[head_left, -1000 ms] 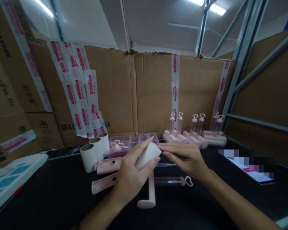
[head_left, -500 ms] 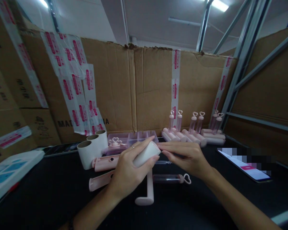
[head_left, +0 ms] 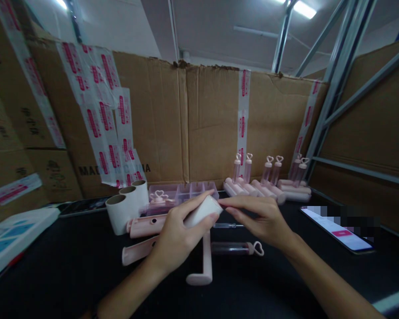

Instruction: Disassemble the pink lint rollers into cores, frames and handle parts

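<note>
While cardboard [head_left: 213, 115] backs black tabletop [head_left: 259, 292], lamp [head_left: 305, 9] overhead, left hand [head_left: 177, 232] gripping cylinder [head_left: 202, 212].

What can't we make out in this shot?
All in the head view:
- Anything pinched in the right hand: too small to tell at the fingertips.
- Lower part of the white roll: hidden by the left hand.
- Right ends of the two pink shells: behind the left hand.
- Phone screen: partly masked by pixel blocks.
- Blue-and-white tray: cut off by the left edge.
</note>
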A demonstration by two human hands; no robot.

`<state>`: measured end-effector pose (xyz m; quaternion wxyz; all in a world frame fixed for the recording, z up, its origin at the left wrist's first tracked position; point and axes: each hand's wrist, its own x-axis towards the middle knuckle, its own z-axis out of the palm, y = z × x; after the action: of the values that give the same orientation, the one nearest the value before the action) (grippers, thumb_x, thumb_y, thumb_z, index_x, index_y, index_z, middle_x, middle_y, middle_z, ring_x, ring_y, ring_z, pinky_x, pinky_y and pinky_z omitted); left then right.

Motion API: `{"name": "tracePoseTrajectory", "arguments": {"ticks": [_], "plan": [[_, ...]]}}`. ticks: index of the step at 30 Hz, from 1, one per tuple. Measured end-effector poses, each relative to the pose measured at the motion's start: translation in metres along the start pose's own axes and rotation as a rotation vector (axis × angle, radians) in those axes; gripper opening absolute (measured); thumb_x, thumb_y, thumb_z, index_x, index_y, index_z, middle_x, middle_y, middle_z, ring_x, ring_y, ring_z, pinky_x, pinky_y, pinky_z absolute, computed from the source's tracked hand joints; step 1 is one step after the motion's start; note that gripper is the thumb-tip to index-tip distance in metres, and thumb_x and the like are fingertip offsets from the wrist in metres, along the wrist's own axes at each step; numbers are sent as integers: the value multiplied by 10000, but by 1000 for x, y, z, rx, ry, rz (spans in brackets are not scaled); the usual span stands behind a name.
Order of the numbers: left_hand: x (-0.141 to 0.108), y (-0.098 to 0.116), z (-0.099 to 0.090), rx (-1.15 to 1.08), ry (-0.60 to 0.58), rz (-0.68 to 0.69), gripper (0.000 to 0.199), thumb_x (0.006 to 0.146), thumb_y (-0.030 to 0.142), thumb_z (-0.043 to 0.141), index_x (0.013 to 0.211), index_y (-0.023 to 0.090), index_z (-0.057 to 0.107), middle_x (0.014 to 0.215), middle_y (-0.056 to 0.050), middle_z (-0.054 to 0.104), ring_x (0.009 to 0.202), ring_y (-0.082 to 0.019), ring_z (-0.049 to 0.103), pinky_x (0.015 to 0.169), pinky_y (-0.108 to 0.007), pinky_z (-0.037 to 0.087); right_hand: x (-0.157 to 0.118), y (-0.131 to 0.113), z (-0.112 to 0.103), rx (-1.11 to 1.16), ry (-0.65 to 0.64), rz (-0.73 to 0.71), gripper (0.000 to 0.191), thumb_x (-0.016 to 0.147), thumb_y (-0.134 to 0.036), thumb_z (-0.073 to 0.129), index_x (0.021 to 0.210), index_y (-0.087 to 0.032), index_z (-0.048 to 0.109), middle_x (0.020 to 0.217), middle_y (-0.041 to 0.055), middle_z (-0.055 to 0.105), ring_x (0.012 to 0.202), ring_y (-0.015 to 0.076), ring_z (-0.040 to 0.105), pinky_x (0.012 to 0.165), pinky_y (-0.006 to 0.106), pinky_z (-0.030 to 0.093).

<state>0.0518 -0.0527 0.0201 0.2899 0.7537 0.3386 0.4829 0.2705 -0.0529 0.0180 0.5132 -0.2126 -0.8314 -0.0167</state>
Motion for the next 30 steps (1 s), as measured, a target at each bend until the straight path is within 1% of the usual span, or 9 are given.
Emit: {"name": "tracePoseTrajectory", "arguments": {"ticks": [5, 8, 10, 13, 18, 22, 26, 30], "plan": [[-1, 1, 1, -30, -6, -22, 483, 890, 426, 706, 1332, 233, 684, 1380, -80, 684, 1286, -320, 619, 1176, -500, 390, 0, -1, 3, -32, 11, -3, 297, 946, -110, 642, 1192, -242, 745, 1049, 55, 813, 927, 183, 781, 818, 277, 635], [-3, 0, 3, 18, -6, 12, 477, 888, 399, 714, 1335, 237, 682, 1372, -80, 689, 1277, -315, 628, 1170, -498, 403, 0, -1, 5, -29, 24, -7, 272, 940, -112, 648, 1153, -235, 763, 1019, 59, 815, 916, 194, 783, 810, 291, 642], [-4, -1, 4, 56, -1, 44, 464, 884, 375, 722, 1326, 241, 690, 1359, -80, 698, 1260, -312, 641, 1158, -491, 421, -1, 0, 5, -20, 19, 6, 274, 936, -121, 654, 1146, -252, 773, 1007, 51, 818, 912, 202, 785, 811, 306, 648], [-4, -3, 5, 97, -1, 77, 454, 887, 357, 722, 1327, 253, 688, 1342, -76, 709, 1248, -306, 650, 1135, -478, 447, -1, 1, 5, 9, 3, 28, 299, 924, -136, 676, 1170, -275, 775, 1031, 44, 818, 938, 214, 786, 831, 325, 655], [-4, -6, 3, 178, 0, 119, 469, 899, 341, 714, 1359, 267, 661, 1329, -63, 715, 1239, -283, 655, 1109, -434, 469, -2, 1, 5, 57, -13, 53, 326, 910, -126, 693, 1192, -269, 772, 1062, 55, 814, 964, 209, 784, 861, 318, 649], [-4, -8, 1, 261, -11, 156, 496, 898, 321, 714, 1386, 283, 636, 1282, -52, 733, 1175, -268, 680, 1058, -405, 501, -1, 2, 3, 86, -74, 108, 359, 922, -135, 681, 1244, -280, 742, 1111, 48, 803, 997, 203, 779, 886, 311, 639], [-3, -9, -2, 332, -68, 177, 525, 891, 329, 714, 1403, 269, 620, 1166, -56, 763, 1067, -264, 706, 981, -395, 539, -1, 5, -2, 148, -202, 173, 391, 948, -174, 662, 1321, -286, 687, 1218, 44, 763, 1068, 207, 758, 935, 325, 618], [-3, -11, -2, 379, -107, 191, 529, 898, 358, 699, 1412, 270, 612, 1202, -70, 753, 1103, -275, 697, 1000, -410, 535, -1, 6, -5, 167, -297, 167, 357, 973, -216, 639, 1322, -275, 688, 1213, 49, 767, 1074, 214, 755, 919, 330, 620]]}}
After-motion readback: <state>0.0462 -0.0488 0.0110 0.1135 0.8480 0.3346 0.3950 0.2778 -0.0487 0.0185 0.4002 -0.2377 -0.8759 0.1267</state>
